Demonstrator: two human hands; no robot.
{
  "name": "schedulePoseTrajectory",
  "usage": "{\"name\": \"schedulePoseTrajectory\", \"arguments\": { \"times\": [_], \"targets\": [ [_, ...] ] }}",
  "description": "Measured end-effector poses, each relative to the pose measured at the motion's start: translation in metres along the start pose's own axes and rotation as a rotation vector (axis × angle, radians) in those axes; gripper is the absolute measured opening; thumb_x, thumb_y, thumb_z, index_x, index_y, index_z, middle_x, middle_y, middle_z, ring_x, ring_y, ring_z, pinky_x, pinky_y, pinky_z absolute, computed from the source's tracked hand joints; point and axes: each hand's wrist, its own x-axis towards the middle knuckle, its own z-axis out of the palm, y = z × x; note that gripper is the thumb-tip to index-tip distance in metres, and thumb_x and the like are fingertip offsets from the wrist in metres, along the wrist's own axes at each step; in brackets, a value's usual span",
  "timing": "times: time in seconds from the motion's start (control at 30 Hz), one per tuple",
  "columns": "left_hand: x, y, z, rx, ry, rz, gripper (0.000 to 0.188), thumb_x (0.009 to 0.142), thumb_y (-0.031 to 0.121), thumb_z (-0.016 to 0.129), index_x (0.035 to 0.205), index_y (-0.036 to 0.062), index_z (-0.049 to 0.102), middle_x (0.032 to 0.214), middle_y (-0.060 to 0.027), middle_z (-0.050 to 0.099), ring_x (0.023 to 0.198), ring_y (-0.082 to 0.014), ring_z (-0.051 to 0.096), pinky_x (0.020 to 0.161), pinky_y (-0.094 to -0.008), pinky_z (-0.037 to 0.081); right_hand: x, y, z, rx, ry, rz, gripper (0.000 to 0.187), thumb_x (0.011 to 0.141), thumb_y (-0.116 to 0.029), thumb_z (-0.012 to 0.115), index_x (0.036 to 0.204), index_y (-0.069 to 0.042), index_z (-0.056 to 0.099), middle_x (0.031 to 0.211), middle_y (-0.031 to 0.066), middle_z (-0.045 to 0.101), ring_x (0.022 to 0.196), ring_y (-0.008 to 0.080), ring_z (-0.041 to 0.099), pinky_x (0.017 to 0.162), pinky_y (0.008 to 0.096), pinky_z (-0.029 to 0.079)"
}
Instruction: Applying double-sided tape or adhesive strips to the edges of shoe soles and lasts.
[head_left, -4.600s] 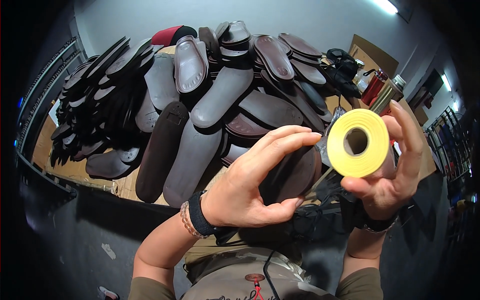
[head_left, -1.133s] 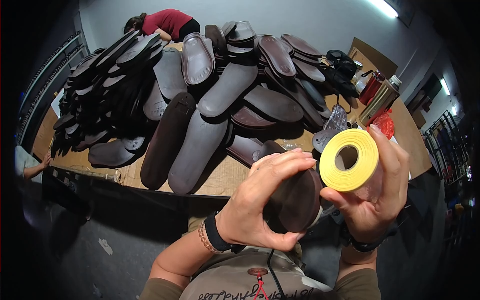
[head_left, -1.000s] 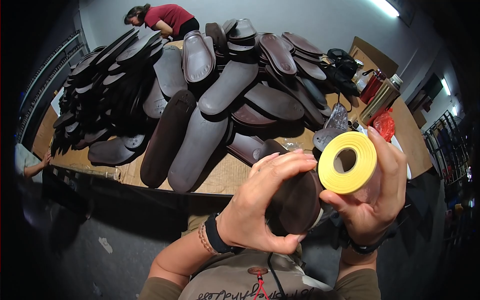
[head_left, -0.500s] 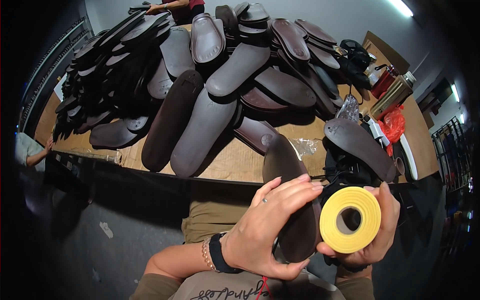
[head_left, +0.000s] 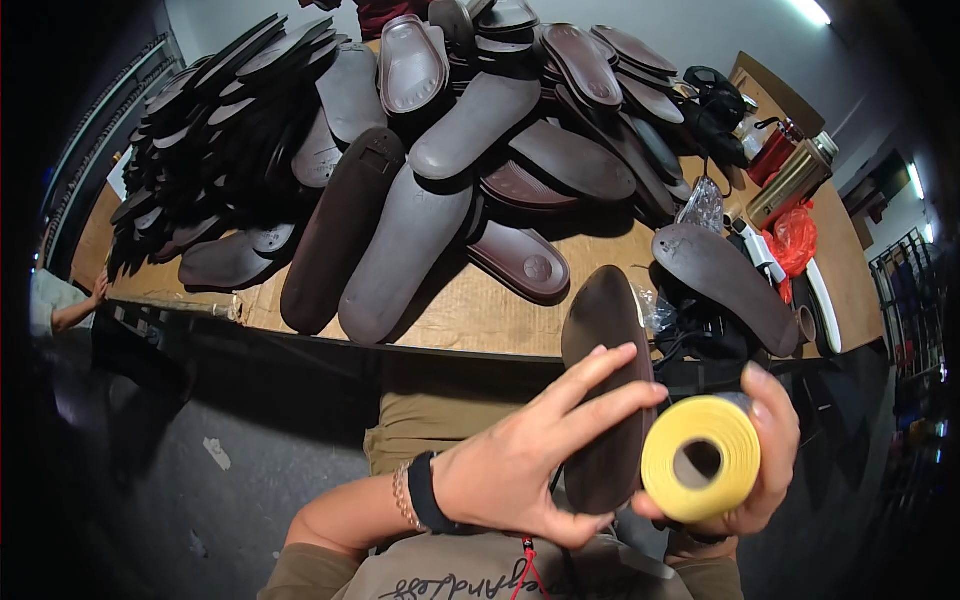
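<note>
My left hand [head_left: 525, 470] is closed around a dark brown shoe sole [head_left: 602, 315], thumb at its lower end and fingers lying along its face. The sole stands nearly upright in front of the table edge, and a pale strip shows along its upper right edge. My right hand [head_left: 772, 450] grips a roll of yellow tape [head_left: 662, 470], its round end with the hollow core facing me. The roll sits against the sole's right side. Whether the tape's loose end is stuck to the sole is hard to make out.
A large heap of dark soles [head_left: 470, 125] covers much of the cardboard-topped table [head_left: 480, 325]. At the right lie a single sole [head_left: 725, 285], a red plastic bag [head_left: 793, 240], a gold flask [head_left: 790, 182] and a red flask [head_left: 772, 152]. Another person's hand [head_left: 98, 290] is at the left edge.
The sole has shifted right and stands more upright. My left fingers have spread apart. The tape roll has dropped slightly and turned. At the back, the other person's arm has mostly left the picture.
</note>
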Motion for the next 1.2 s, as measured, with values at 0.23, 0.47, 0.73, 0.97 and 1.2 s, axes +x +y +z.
{"name": "schedulePoseTrajectory", "arguments": {
  "times": [0.23,0.47,0.73,0.97,1.2],
  "targets": [
    [0.02,-0.025,-0.016,-0.001,-0.008,-0.032,0.093,0.065,0.024,0.082,0.149,0.0016,0.049,0.157,-0.0264,0.041,0.149,-0.0392,0.041,0.108,-0.0439,0.048,0.005,0.022,0.015,0.233,-0.216,0.217,0.104,0.073,-0.074,0.078,0.135,0.005,0.051,0.115,0.0231,0.067,0.089,0.038,0.071,0.079,0.0458,0.059],
    [0.028,-0.031,-0.025,0.058,0.01,0.013,0.094,0.063,0.026,0.08,0.149,0.0018,0.05,0.155,-0.0263,0.044,0.149,-0.0387,0.041,0.107,-0.0437,0.048,0.016,0.024,0.017,0.305,-0.15,0.262,0.101,0.069,-0.062,0.087,0.136,0.006,0.053,0.124,0.0241,0.066,0.102,0.0373,0.069,0.085,0.0438,0.058],
    [0.028,-0.033,-0.021,0.052,0.036,0.018,0.094,0.064,0.027,0.079,0.15,0.0031,0.049,0.157,-0.0283,0.041,0.146,-0.0422,0.044,0.114,-0.0471,0.042,0.032,0.008,0.02,0.036,-0.045,0.339,0.094,0.061,-0.044,0.098,0.134,0.001,0.06,0.122,0.0152,0.066,0.107,0.0292,0.066,0.092,0.0391,0.055],
    [0.025,-0.033,-0.019,0.039,0.035,0.006,0.094,0.064,0.026,0.08,0.15,0.0017,0.049,0.156,-0.0271,0.042,0.148,-0.0416,0.04,0.115,-0.0473,0.04,0.033,0.005,0.02,0.003,-0.102,0.362,0.093,0.06,-0.042,0.098,0.134,0.001,0.06,0.123,0.0131,0.066,0.111,0.0268,0.066,0.097,0.0374,0.053],
    [0.021,-0.033,-0.015,0.023,0.082,-0.014,0.086,0.068,0.028,0.078,0.145,-0.0013,0.051,0.148,-0.0213,0.053,0.148,-0.0407,0.042,0.114,-0.0459,0.04,0.028,0.001,0.024,0.045,-0.14,0.418,0.088,0.06,-0.029,0.1,0.132,0.001,0.062,0.121,0.0168,0.067,0.106,0.0335,0.066,0.093,0.0427,0.054]
  ]
}}
